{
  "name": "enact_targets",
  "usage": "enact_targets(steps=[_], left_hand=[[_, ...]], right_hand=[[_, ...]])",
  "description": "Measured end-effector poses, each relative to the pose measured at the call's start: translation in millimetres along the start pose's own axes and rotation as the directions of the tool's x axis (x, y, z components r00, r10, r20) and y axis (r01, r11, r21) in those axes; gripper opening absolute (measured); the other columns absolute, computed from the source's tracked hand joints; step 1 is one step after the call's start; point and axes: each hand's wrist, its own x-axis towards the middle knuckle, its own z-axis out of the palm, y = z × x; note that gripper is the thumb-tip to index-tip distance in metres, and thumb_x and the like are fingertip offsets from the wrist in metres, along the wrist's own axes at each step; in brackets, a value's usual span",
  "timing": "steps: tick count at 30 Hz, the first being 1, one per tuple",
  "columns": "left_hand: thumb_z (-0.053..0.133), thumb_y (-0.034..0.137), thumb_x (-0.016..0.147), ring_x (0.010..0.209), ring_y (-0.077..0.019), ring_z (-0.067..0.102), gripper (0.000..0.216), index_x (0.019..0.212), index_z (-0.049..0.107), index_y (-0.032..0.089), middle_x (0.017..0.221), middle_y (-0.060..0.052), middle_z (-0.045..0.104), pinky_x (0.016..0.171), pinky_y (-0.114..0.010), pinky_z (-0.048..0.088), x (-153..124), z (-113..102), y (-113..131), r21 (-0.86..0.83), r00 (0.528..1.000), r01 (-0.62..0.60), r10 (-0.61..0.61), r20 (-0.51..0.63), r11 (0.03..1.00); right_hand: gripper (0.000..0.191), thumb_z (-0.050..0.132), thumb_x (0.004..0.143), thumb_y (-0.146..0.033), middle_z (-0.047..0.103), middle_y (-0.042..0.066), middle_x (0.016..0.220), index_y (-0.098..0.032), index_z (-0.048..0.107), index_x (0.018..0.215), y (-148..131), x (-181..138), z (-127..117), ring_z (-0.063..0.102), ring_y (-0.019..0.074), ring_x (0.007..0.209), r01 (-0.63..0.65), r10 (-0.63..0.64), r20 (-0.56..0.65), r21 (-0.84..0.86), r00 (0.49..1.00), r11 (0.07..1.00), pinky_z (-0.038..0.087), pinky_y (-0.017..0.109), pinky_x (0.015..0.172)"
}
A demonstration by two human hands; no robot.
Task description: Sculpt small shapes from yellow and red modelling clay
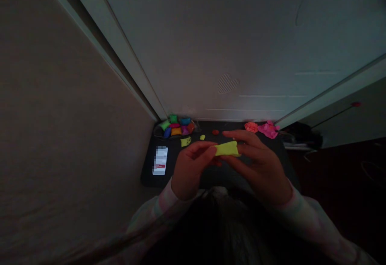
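Observation:
A flattened strip of yellow clay (226,148) is held up between both hands over a small dark table (149,176). My left hand (189,168) pinches its left end with thumb and fingers closed. My right hand (261,166) grips the right end, fingers wrapped round it. Two small yellow clay bits (185,141) lie on the table just beyond the hands.
A clear bag of coloured clay packets (177,126) sits at the table's back left. A phone (160,160) lies at the left. A small red bit (215,132), an orange lump (251,126) and pink clay (267,130) lie at the back right. A wall and door stand behind.

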Motion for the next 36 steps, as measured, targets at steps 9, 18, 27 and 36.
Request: enact_targets(steps=[9,18,27,36], left_hand=[[0.065,0.022,0.063,0.056,-0.0081,0.058,0.014,0.075,0.064,0.014,0.067,-0.001,0.064,0.054,-0.019,0.048,-0.8,1.1,1.1,0.037,1.000,0.004,-0.004,0.016,0.999],[0.066,0.022,0.062,0.054,-0.0080,0.058,0.012,0.072,0.064,0.014,0.065,0.000,0.064,0.053,-0.020,0.048,0.0,1.7,1.8,0.020,0.999,0.033,-0.033,0.002,0.999],[0.066,0.022,0.062,0.057,-0.0084,0.059,0.013,0.072,0.065,0.014,0.067,-0.001,0.065,0.053,-0.018,0.049,2.8,1.8,-0.5,0.000,0.999,0.013,-0.013,-0.032,1.000],[0.066,0.023,0.062,0.059,-0.0098,0.060,0.015,0.072,0.063,0.013,0.068,-0.002,0.064,0.052,-0.019,0.048,2.8,1.7,-1.7,0.007,0.999,0.025,-0.024,-0.045,1.000]], right_hand=[[0.009,0.061,0.069,-0.018,0.062,0.005,0.095,-0.021,0.061,0.077,-0.8,1.1,6.1,0.054,0.0186,0.093,0.003,-0.003,-0.083,0.001,0.997,1.000,0.044,0.038,0.083],[0.004,0.061,0.069,-0.020,0.061,0.005,0.098,-0.021,0.062,0.073,3.1,2.0,0.2,0.053,0.0183,0.093,0.014,-0.014,-0.005,0.046,1.000,0.999,0.044,0.038,0.082],[0.006,0.060,0.071,-0.023,0.060,0.005,0.101,-0.022,0.062,0.076,2.9,1.3,-3.6,0.055,0.0179,0.092,-0.028,0.028,-0.017,0.015,0.999,1.000,0.044,0.036,0.082],[0.003,0.058,0.072,-0.019,0.061,0.004,0.100,-0.022,0.059,0.070,5.6,0.9,-4.3,0.054,0.0184,0.094,0.005,-0.005,-0.012,0.000,1.000,1.000,0.041,0.040,0.087]])
